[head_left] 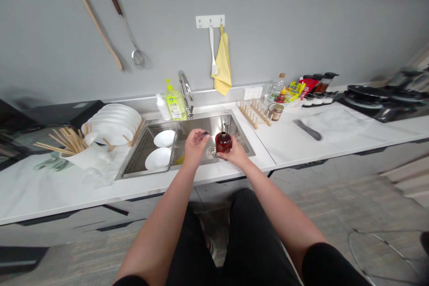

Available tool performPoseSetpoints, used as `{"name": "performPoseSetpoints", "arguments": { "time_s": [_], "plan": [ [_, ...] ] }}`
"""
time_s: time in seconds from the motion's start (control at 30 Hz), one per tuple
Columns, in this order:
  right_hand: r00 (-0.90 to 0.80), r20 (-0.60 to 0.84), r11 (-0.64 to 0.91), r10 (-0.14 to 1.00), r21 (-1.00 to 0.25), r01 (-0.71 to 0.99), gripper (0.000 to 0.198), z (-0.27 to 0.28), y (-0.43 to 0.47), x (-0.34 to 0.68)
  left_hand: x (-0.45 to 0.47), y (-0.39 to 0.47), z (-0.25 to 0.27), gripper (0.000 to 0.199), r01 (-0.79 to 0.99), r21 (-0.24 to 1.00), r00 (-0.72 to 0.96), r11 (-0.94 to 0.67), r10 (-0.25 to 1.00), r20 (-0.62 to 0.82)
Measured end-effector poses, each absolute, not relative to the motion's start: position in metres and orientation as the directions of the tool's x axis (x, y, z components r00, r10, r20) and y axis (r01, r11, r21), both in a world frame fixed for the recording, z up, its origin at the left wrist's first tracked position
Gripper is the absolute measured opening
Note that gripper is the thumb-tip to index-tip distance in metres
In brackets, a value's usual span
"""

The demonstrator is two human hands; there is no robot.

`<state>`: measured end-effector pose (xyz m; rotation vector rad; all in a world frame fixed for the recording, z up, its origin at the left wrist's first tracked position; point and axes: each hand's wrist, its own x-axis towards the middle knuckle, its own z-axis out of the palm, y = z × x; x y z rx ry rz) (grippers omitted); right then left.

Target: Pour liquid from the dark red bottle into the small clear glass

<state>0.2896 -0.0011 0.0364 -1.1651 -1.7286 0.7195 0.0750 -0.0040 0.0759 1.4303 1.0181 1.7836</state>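
Over the right part of the steel sink [248, 143], my right hand [236, 153] grips a round, dark red-brown glass bottle [223, 143]. The bottle is upright, and its narrow neck shows no cap on it. Just left of it, my left hand [196, 143] pinches a small dark cap [205, 133] between thumb and fingers. Cap and bottle are apart. The sink drain [212, 153] shows between my hands, and part of a yellow thing [180, 159] lies in the sink near my left wrist.
White bowls [158, 158] sit in a wire basket in the sink's left half. Behind are the faucet [186, 94] and a green soap bottle [174, 105]. Stacked plates [114, 120] and chopsticks [72, 140] stand left. A wooden rack [256, 114] and jar [277, 112] stand right.
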Motion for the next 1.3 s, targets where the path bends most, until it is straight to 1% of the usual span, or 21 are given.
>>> {"name": "performPoseSetpoints", "arguments": {
  "time_s": [0.17, 0.27, 0.4, 0.5, 0.6, 0.67, 0.93, 1.07, 1.17, 1.23, 1.3],
  "plan": [
    [-0.185, 0.284, 0.333, 0.941, -0.872, 0.358, 0.09, 0.029, 0.018, 0.244, 0.054, 0.015, 0.043, 0.042, 0.084, 0.873, -0.347, -0.48, 0.807, 0.477],
    [-0.194, 0.273, 0.329, 0.942, -0.868, 0.372, 0.089, 0.028, 0.033, 0.228, 0.047, 0.026, 0.022, 0.04, 0.07, 0.879, -0.43, -0.471, 0.781, 0.452],
    [-0.234, 0.295, 0.368, 0.927, -0.837, 0.404, 0.083, 0.022, 0.045, 0.218, 0.042, 0.033, 0.009, 0.036, 0.007, 0.874, -0.467, -0.486, 0.771, 0.433],
    [-0.272, 0.294, 0.393, 0.916, -0.793, 0.466, 0.08, 0.016, 0.048, 0.217, 0.043, 0.033, 0.009, 0.033, 0.017, 0.864, -0.415, -0.503, 0.783, 0.463],
    [-0.329, 0.247, 0.394, 0.911, -0.753, 0.527, 0.079, 0.011, 0.049, 0.217, 0.044, 0.029, 0.013, 0.029, 0.109, 0.863, -0.324, -0.494, 0.803, 0.5],
    [-0.366, 0.233, 0.408, 0.901, -0.741, 0.533, 0.08, 0.008, 0.049, 0.216, 0.045, 0.027, 0.015, 0.027, 0.164, 0.851, -0.287, -0.499, 0.801, 0.525],
    [-0.358, 0.26, 0.426, 0.897, -0.724, 0.542, 0.085, 0.006, 0.048, 0.218, 0.044, 0.022, 0.014, 0.016, 0.292, 0.822, -0.267, -0.49, 0.783, 0.562],
    [-0.348, 0.253, 0.415, 0.903, -0.729, 0.545, 0.081, 0.007, 0.046, 0.219, 0.044, 0.022, 0.016, 0.016, 0.365, 0.783, -0.247, -0.504, 0.758, 0.604],
    [-0.361, 0.267, 0.432, 0.894, -0.728, 0.533, 0.079, 0.008, 0.045, 0.218, 0.043, 0.021, 0.016, 0.016, 0.436, 0.755, -0.28, -0.49, 0.723, 0.631],
    [-0.359, 0.268, 0.434, 0.894, -0.715, 0.548, 0.079, 0.009, 0.044, 0.217, 0.041, 0.021, 0.015, 0.014, 0.434, 0.774, -0.288, -0.461, 0.743, 0.604],
    [-0.354, 0.263, 0.429, 0.898, -0.703, 0.566, 0.082, 0.01, 0.044, 0.217, 0.04, 0.021, 0.014, 0.017, 0.392, 0.789, -0.231, -0.473, 0.779, 0.583]
  ]
}}
